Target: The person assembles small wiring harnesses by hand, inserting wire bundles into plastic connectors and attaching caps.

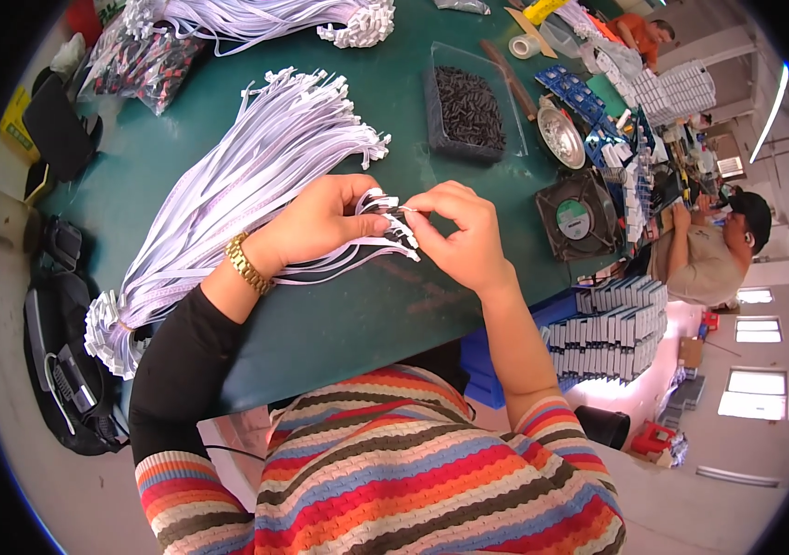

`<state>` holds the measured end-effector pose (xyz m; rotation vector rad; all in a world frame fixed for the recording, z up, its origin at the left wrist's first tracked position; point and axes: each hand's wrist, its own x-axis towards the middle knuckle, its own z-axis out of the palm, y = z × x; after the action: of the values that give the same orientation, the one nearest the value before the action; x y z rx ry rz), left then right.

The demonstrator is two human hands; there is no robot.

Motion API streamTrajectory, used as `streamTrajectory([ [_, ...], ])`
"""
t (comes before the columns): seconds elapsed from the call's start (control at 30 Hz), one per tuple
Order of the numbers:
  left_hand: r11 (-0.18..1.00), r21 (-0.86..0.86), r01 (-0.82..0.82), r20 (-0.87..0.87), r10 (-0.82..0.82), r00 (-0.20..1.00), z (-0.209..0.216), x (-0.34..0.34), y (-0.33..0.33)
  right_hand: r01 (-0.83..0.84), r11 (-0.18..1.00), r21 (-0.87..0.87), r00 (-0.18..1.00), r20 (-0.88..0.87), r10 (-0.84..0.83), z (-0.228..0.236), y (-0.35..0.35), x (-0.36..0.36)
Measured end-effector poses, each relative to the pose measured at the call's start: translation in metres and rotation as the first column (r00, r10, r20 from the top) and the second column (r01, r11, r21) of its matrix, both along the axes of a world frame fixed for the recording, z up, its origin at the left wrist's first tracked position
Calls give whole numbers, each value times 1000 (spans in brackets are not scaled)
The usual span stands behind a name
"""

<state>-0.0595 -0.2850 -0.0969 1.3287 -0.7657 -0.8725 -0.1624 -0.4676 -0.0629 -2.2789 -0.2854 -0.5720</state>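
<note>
My left hand [320, 222] grips a small bunch of white flat ribbon cables [357, 248] whose white connector ends fan out toward the right. My right hand [459, 231] pinches one small black part [401, 214] against a cable end, fingertips touching the left hand's. Both hands hover just above the green table [348, 314]. A gold watch band [246, 264] circles my left wrist. To the left lies a large bundle of the same white ribbon cables [246, 176], spreading from near my hands to the table's corner.
A clear tray of small black parts [468, 111] stands behind my hands. A black fan [579, 217], a metal dish [561, 134] and blue racks lie at the right. More cable bundles [256, 18] lie at the back. Another person [709, 250] sits at right.
</note>
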Motion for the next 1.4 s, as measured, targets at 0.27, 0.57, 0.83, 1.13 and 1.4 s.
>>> streamTrajectory([
  [0.27, 995, 98, -6, 63, 0, 998, 2, 0, 2, -45, 999, -20, 996, -79, 43, 9, 3, 6],
  [0.57, 995, 76, -60, 103, 52, 993, -3, 2, 0, 10, 992, 124, 967, -255, 22, 7, 5, 9],
  [0.83, 991, 114, -73, 65, 65, 996, 4, 2, 1, -10, 986, 165, 983, -180, 40, -6, 5, 8],
  [1.13, 1000, 0, 31, -42, -31, 999, -3, 5, 2, -62, 979, 196, 975, -196, 101, 0, -4, -2],
  [1.4, 999, 32, 16, -70, -13, 997, 8, 2, 4, -191, 976, 105, 899, -381, 217, 7, -26, -19],
])
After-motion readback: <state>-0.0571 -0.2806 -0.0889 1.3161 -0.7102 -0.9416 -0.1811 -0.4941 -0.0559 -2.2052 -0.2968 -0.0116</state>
